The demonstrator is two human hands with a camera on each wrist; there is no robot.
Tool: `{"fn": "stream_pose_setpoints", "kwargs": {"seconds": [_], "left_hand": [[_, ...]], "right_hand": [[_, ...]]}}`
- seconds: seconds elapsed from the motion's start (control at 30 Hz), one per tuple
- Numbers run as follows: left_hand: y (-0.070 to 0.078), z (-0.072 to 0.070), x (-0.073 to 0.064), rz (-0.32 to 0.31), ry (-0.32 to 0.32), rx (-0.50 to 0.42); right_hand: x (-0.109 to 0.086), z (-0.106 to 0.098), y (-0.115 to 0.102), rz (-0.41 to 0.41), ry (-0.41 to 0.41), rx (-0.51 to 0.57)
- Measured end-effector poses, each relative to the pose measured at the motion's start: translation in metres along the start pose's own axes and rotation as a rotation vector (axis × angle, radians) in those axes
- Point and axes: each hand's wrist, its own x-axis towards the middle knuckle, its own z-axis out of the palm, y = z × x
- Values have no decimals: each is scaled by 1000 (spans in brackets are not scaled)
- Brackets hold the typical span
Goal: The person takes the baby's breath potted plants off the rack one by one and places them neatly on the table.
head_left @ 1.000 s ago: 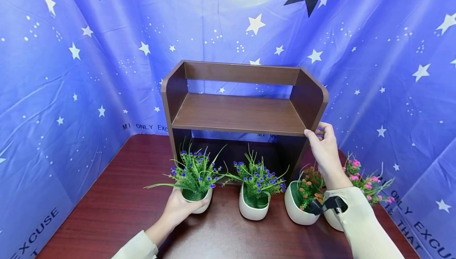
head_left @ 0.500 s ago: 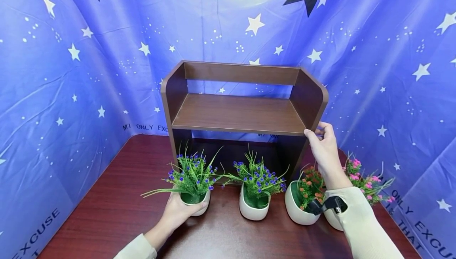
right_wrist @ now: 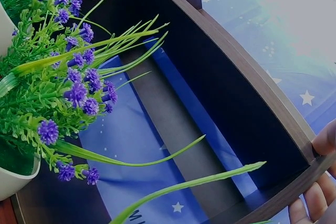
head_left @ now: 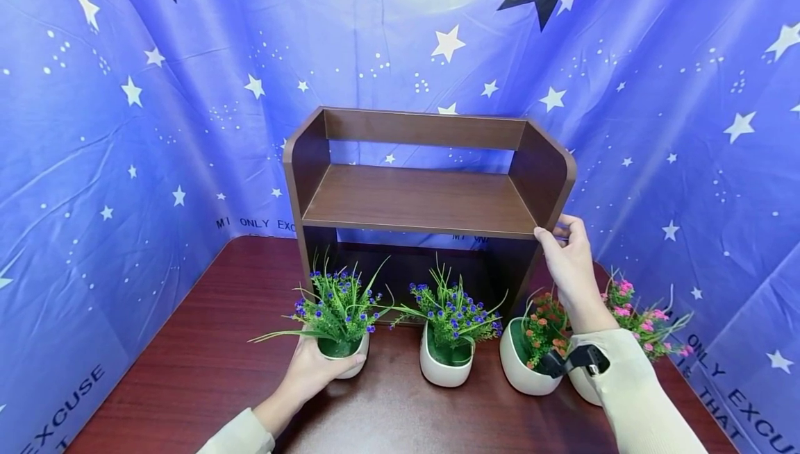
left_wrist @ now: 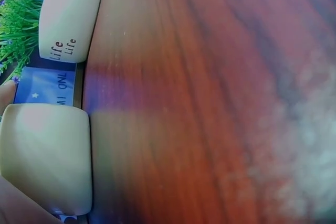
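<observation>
On the left, my left hand (head_left: 309, 365) holds a white pot (head_left: 359, 368) of artificial blue-purple flowers, thumb across its front. That pot (left_wrist: 47, 156) stands at the table surface in the left wrist view. My right hand (head_left: 570, 259) grips the right side panel of a two-tier brown wooden shelf (head_left: 412, 197), thumb on the front edge and fingers behind. The right wrist view shows its fingertips (right_wrist: 315, 200) around the panel. A second blue-purple potted plant (head_left: 446, 364) stands before the shelf's middle.
Further right stand a pot of orange flowers (head_left: 528, 371) and a pink-flowered plant (head_left: 646, 322), both partly hidden by my right arm. Beneath everything is a dark red wooden table (head_left: 206, 343). A blue star-printed curtain (head_left: 387, 37) hangs behind and at both sides.
My left hand and its flower pot have shifted slightly left, then stayed put over the last half second. The right hand and shelf have not moved.
</observation>
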Motion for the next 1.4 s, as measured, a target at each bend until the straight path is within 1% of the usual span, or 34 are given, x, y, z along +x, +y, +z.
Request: {"fn": "stream_pose_setpoints", "kwargs": {"seconds": [0.2, 0.3, 0.43, 0.53, 0.67, 0.83, 0.87, 0.97, 1.07, 1.27, 1.33, 1.4], "left_hand": [[3, -2, 2, -35, -12, 48], [6, -4, 3, -48, -20, 51], [9, -7, 7, -56, -3, -33], [10, -10, 11, -49, 14, -152], [14, -15, 14, -24, 18, -262], [19, -20, 17, 4, 26, -351], [21, -22, 18, 10, 31, -345], [22, -28, 22, 50, 47, -315], [25, -34, 26, 110, 65, -267], [35, -47, 39, 234, 99, -272], [39, -52, 44, 268, 99, -265], [44, -56, 48, 288, 89, -239]], "right_hand": [[0, -1, 1, 1, -4, -7], [0, -1, 1, 1, -6, -8], [0, -1, 2, 1, -4, -5], [1, -1, 2, 2, -4, -7], [0, -1, 1, -1, -7, -5], [0, 0, 1, -3, -5, -5], [0, 0, 1, -3, -4, -6], [0, 1, 1, -2, 1, -6], [0, 1, 1, -3, -1, -4], [2, -1, 2, -20, -14, -16], [2, -2, 2, -24, -19, -25], [2, -3, 2, -23, -20, -31]]}}
